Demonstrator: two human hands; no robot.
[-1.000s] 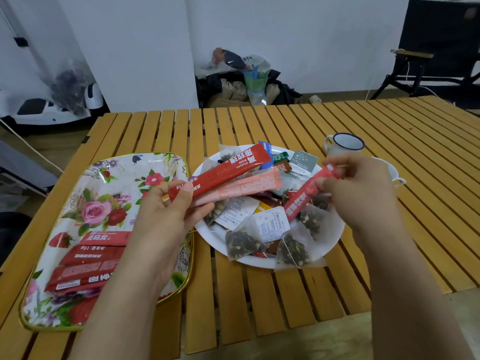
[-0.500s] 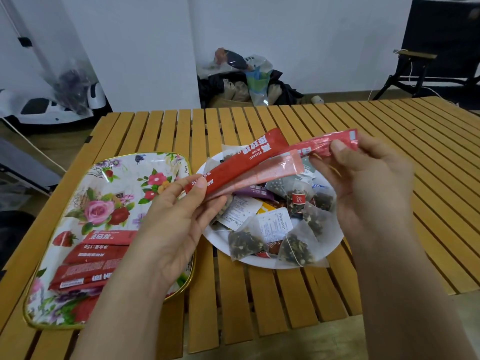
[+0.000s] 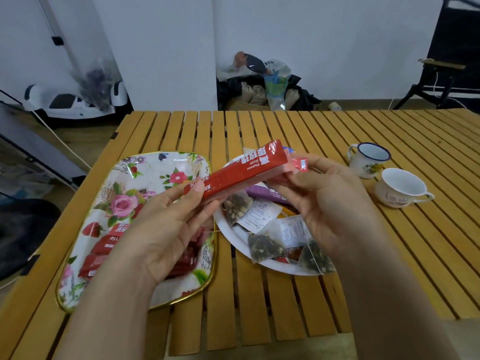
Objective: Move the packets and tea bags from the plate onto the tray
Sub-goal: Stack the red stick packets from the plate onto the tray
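1. White walls back a slatted wooden table (image 3: 259,302); on the floor behind its far edge sit a white appliance (image 3: 72,100) at left, a heap of bags (image 3: 262,84) in the middle and a dark chair (image 3: 452,61) at right.
2. Near the table's left edge lies a floral tray (image 3: 155,172) with a gold rim. Red packets (image 3: 104,248) lie on its near half, partly hidden by the left hand.
3. Left hand (image 3: 161,229) hovers over the tray's right edge, thumb and fingers pinching the lower left end of a bundle of sticks (image 3: 241,170).
4. That bundle slants up to the right above the gap between tray and plate: a red stick marked "Plateau Rose" on top, pink ones under it. How many there are I cannot tell.
5. Just right of the tray, mid-table, sits a white plate (image 3: 223,224). It still holds mesh tea bags (image 3: 263,246) along its near rim, white paper tags and a purple sachet (image 3: 262,192).
6. Right hand (image 3: 335,203) is over the plate, fingers curled round the bundle's upper right end.
7. Toward the table's right edge stand two enamel cups: a blue-rimmed mug (image 3: 368,159) farther back and a white cup (image 3: 401,188) just in front of it.
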